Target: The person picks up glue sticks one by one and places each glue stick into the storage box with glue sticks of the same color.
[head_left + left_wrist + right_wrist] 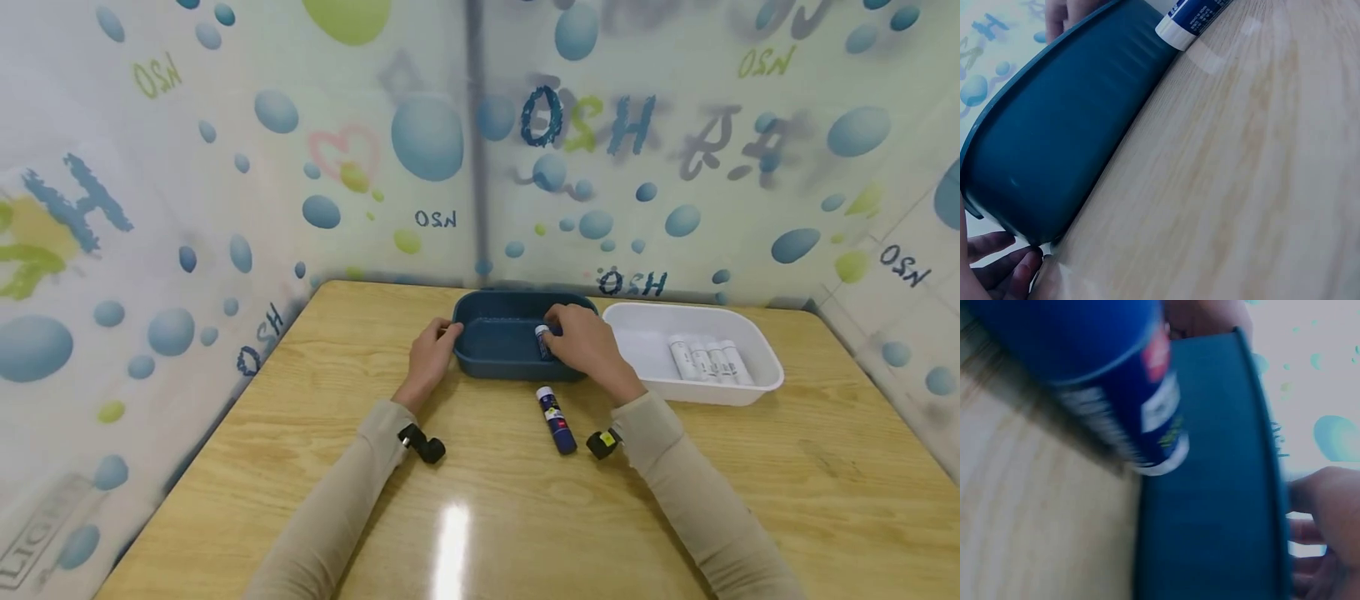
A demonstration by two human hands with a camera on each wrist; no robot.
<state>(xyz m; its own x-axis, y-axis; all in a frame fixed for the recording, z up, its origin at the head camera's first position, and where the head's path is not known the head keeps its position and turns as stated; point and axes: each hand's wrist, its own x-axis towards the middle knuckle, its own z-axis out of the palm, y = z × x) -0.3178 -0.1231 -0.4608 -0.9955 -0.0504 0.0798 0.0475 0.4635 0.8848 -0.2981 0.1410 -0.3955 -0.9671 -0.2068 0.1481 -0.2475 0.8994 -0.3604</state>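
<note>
In the head view my left hand (pixel 431 358) holds the left end of a dark blue plastic bin (pixel 495 368), its thumb at the rim. The left wrist view shows those fingers (pixel 1013 272) curled at the bin's lower corner. My right hand (pixel 588 342) reaches over the bin's right part and pinches a small blue glue stick (pixel 542 340) with a white cap. The bin wall hides that stick in both wrist views. A larger blue glue stick (pixel 557 421) with a white cap lies on the table in front of the bin.
Right of the blue bin stands a white bin (pixel 637 325) with several white tubes (pixel 711 362) lying side by side in it. The wooden table (pixel 315 483) ends at a patterned curtain (pixel 360 242) behind the bins.
</note>
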